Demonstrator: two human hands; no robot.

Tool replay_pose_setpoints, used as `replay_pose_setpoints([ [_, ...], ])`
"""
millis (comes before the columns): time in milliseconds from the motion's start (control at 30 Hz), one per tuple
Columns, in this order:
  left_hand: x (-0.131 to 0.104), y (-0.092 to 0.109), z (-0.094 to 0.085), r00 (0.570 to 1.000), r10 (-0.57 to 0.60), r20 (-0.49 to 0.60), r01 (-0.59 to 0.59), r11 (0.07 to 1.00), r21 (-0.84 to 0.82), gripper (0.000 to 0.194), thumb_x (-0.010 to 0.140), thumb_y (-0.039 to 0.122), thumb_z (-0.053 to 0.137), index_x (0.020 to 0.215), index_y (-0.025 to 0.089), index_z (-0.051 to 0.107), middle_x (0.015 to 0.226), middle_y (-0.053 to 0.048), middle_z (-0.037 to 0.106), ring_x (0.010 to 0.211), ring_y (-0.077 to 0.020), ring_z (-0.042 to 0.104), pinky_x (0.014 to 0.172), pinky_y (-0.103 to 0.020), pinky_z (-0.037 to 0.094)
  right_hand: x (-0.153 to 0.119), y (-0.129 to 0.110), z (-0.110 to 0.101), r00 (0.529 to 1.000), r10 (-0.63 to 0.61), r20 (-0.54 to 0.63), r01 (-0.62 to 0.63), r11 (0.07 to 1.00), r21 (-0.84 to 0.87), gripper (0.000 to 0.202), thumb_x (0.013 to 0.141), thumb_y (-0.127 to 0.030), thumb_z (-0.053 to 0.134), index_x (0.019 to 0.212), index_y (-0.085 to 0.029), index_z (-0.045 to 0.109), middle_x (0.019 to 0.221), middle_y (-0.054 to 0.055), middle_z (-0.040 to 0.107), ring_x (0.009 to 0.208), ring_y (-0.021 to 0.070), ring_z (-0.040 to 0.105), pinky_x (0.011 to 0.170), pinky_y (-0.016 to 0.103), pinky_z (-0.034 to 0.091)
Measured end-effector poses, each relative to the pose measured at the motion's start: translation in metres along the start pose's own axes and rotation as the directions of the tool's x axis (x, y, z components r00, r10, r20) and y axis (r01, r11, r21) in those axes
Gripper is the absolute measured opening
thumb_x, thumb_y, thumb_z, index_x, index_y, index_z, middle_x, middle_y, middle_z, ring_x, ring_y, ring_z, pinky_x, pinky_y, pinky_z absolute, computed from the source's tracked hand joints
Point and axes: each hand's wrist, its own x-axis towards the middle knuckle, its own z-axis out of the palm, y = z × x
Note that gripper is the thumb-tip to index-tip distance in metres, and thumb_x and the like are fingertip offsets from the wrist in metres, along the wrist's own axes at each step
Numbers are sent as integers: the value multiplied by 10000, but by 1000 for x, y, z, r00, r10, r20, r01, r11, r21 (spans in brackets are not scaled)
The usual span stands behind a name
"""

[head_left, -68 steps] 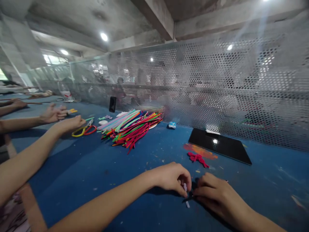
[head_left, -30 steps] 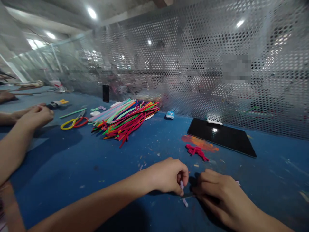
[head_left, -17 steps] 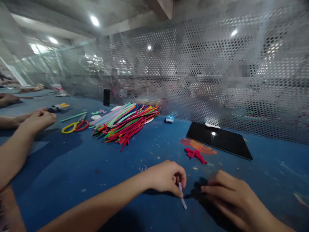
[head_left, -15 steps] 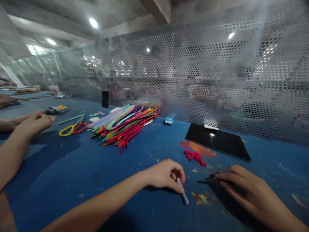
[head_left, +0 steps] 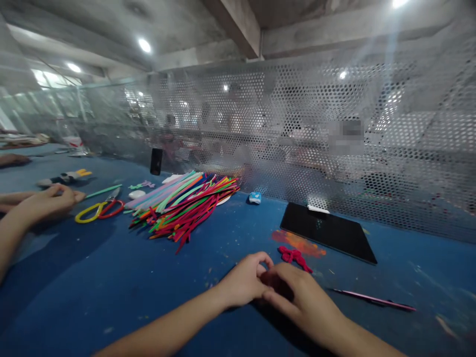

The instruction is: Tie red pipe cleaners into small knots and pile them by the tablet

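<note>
Since half a second ago, in the head view, the right hand (head_left: 301, 297) has swung leftward to meet the left hand (head_left: 243, 280), and a thin pink stick (head_left: 375, 299) now lies uncovered on the table (head_left: 174, 277). Both hands have bent fingers, their tips together or nearly so. The lilac strip seen earlier in the left fingers is hidden (probably between the hands), so I cannot tell whether either hand grips it, or its long axis. Off to the right hand's right lies the stick, nearer to it than to the left hand, its length running sideways with the dark tip toward the hand. Just beyond the fingers is a red twisted figure (head_left: 295, 258); farther past that, a tablet (head_left: 327, 230). Forward and left of the left hand sits a pile of coloured stems (head_left: 189, 208), with scissors (head_left: 87, 213) beyond its left end. Nothing visible stands between the two hands.
</note>
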Motion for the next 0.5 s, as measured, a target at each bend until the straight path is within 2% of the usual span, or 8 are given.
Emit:
replay_pose_setpoints([
  [67, 0, -1, -5, 1000, 11, 2, -11, 1000, -18, 408, 487, 48, 647, 784, 185, 404, 500, 97, 533, 388, -48, 442, 399, -151, 342, 15, 8, 5, 998, 56, 30, -61, 968, 243, 137, 789, -312, 553, 853, -192, 569, 722, 2, 588, 637, 137, 530, 575, 231, 407],
  [167, 1, -1, -10, 1000, 5, 23, -5, 1000, -3, 456, 485, 95, 700, 816, 184, 399, 585, 68, 576, 455, -63, 496, 451, -172, 379, 21, 27, 5, 989, 57, 135, -120, 842, 526, 183, 788, -337, 558, 884, -180, 559, 656, -26, 544, 569, 108, 492, 513, 198, 370],
  [267, 1, 0, -12, 999, -8, 36, 6, 999, 52, 491, 470, 98, 722, 847, 179, 418, 628, 61, 582, 497, -61, 501, 476, -166, 368, 17, 37, 5, 989, 11, 145, -90, 828, 554, 170, 755, -323, 607, 816, -164, 610, 681, -12, 553, 613, 110, 488, 559, 204, 368],
  [367, 0, 0, -11, 999, 23, 36, -27, 995, 93, 472, 492, 93, 709, 868, 175, 436, 647, 53, 585, 535, -65, 502, 512, -175, 374, 14, 36, 9, 993, 54, 103, -100, 839, 534, 164, 746, -319, 618, 799, -163, 615, 669, -13, 552, 600, 110, 479, 542, 202, 355],
  [500, -3, 2, -6, 997, 79, 23, -82, 983, 166, 432, 523, 87, 685, 881, 174, 458, 633, 65, 551, 559, -66, 488, 540, -177, 382, 15, 32, 14, 997, 76, 8, -73, 899, 431, 181, 776, -329, 578, 733, -158, 616, 677, 5, 579, 644, 131, 501, 584, 215, 367],
])
